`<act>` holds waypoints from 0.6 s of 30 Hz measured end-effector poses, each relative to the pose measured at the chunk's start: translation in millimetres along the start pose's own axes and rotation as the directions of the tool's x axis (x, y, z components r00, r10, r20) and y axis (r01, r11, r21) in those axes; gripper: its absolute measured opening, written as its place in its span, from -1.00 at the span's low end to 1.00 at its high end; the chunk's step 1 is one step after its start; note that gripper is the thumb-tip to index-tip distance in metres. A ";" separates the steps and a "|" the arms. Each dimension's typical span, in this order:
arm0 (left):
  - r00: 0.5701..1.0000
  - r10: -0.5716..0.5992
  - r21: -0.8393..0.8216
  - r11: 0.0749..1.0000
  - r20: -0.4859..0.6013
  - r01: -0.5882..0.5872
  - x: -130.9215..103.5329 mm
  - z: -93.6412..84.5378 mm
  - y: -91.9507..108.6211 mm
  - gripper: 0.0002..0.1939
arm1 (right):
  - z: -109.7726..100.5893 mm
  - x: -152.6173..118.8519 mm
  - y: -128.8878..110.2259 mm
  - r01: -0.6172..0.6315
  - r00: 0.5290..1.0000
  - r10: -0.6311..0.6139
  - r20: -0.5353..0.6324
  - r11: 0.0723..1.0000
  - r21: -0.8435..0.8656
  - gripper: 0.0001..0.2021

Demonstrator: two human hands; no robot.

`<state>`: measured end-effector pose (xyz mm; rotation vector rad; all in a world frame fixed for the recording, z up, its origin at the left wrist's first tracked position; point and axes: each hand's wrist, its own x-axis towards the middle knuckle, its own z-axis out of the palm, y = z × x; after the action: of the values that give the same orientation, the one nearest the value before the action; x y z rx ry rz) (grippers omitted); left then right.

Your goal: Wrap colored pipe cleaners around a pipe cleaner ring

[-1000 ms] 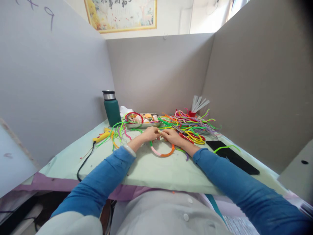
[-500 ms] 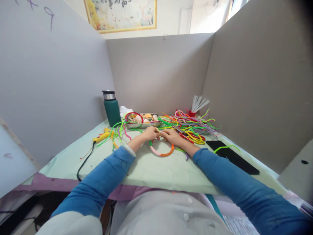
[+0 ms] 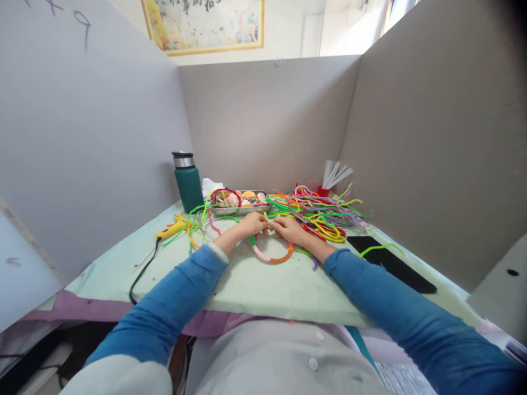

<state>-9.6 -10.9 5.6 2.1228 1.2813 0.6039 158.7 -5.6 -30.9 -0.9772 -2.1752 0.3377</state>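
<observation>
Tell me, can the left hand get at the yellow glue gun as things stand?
Probably yes: the glue gun lies off to that side with only loose strands between, though the left hand is busy at the ring.

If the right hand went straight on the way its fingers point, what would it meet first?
Most likely the left hand or the small pale piece at its fingertips; depth is unclear, so they may already be touching.
</observation>
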 end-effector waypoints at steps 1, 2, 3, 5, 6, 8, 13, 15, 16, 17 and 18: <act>1.000 -0.004 -0.003 1.000 0.004 0.004 0.1 0.0 -0.2 -0.76 | 0.2 0.1 0.5 0.001 1.000 -0.001 0.001 1.000 -0.002 -0.67; 1.000 -0.009 -0.005 1.000 0.008 0.009 0.2 0.1 -0.3 -0.77 | 0.3 0.1 0.9 0.001 1.000 -0.001 0.004 1.000 -0.002 -0.67; 1.000 -0.014 -0.007 1.000 0.011 0.014 0.2 0.1 -0.3 -0.77 | 0.4 0.0 1.2 0.001 1.000 -0.001 0.008 1.000 -0.001 -0.68; 1.000 -0.019 -0.002 1.000 0.014 0.019 0.0 -0.1 0.0 -0.78 | 0.5 -0.2 1.3 0.000 1.000 0.000 0.016 1.000 0.004 -0.70; 1.000 -0.018 0.005 1.000 0.012 0.018 -0.2 -0.2 0.1 -0.78 | 0.5 -0.3 1.2 -0.003 1.000 0.002 0.018 1.000 0.006 -0.70; 1.000 -0.012 0.020 1.000 0.005 0.012 -0.3 -0.5 0.1 -0.79 | 0.3 -0.5 0.9 -0.003 1.000 0.003 0.025 1.000 0.011 -0.70; 1.000 -0.014 0.061 0.998 -0.001 0.014 0.4 -0.6 -0.9 -0.77 | -0.1 -0.6 0.5 0.008 1.000 -0.009 0.025 1.000 0.012 -0.70; 1.000 -0.020 0.068 0.997 -0.003 0.021 0.6 -0.5 -0.9 -0.77 | -0.3 -0.7 0.2 0.005 1.000 -0.005 0.026 1.000 0.011 -0.70; 1.000 -0.022 0.067 0.998 -0.004 0.022 0.5 -0.4 -0.8 -0.77 | -0.4 -0.7 -0.1 0.002 1.000 -0.002 0.027 1.000 0.013 -0.70; 1.000 -0.021 0.065 0.998 -0.005 0.021 0.3 -0.3 -0.5 -0.77 | -0.5 -0.7 -0.4 -0.001 1.000 0.000 0.028 1.000 0.015 -0.70; 1.000 -0.020 0.062 0.998 -0.006 0.021 0.1 -0.2 -0.2 -0.77 | -0.6 -0.8 -0.8 -0.001 1.000 0.001 0.027 1.000 0.016 -0.70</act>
<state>-9.8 -10.8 5.7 2.1566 1.3393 0.5688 159.0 -6.8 -30.4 -0.9701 -2.1934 0.3705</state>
